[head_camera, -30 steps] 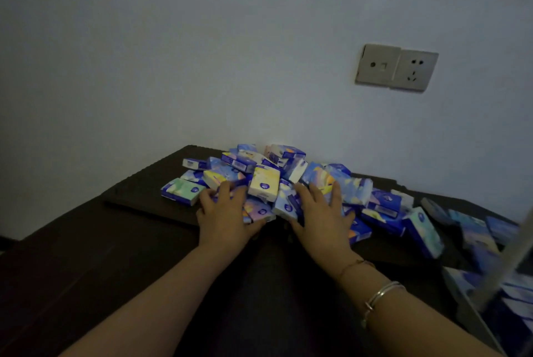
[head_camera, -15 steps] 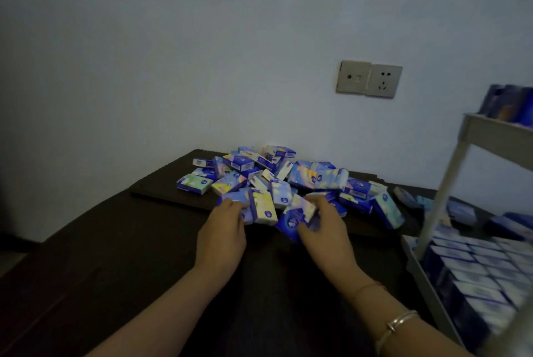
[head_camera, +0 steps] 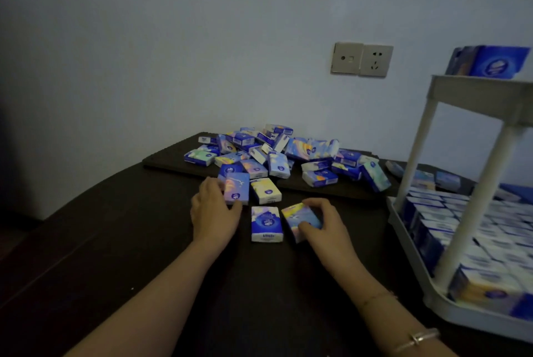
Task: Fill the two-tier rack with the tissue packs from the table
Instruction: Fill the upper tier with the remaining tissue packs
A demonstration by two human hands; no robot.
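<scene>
Head view: one wide downward look over a dark table (head_camera: 115, 255) set against a pale wall.
Two-tier rack (head_camera: 473, 94): stands at the right edge of the table; its lower tier is packed with upright tissue packs in close rows, with no bare floor visible in the part shown. The upper tier carries a few packs at its near corner; the rest of that tier is out of frame.
Loose pile (head_camera: 277, 151): many tissue packs lie heaped at the far side of the table, well apart from the rack.
Progress, judged: lower tier appears about full; upper tier barely begun; a large share of packs remains to be moved.
Pulled-out packs: four lie nearer than the pile, among them a blue pack (head_camera: 266, 224) flat between the hands and a pale pack (head_camera: 265, 190) just beyond it.
Left hand (head_camera: 215, 212): grip closed round a lilac pack (head_camera: 237, 187), thumb below, fingers at its far edge.
Right hand (head_camera: 323, 222): grip curled round a tilted multicoloured pack (head_camera: 300, 219), fingers over its top.
Change from earlier frames: both hands have drawn back from the pile toward the person, dragging these packs clear; the rack now shows far more fully on the right.
</scene>
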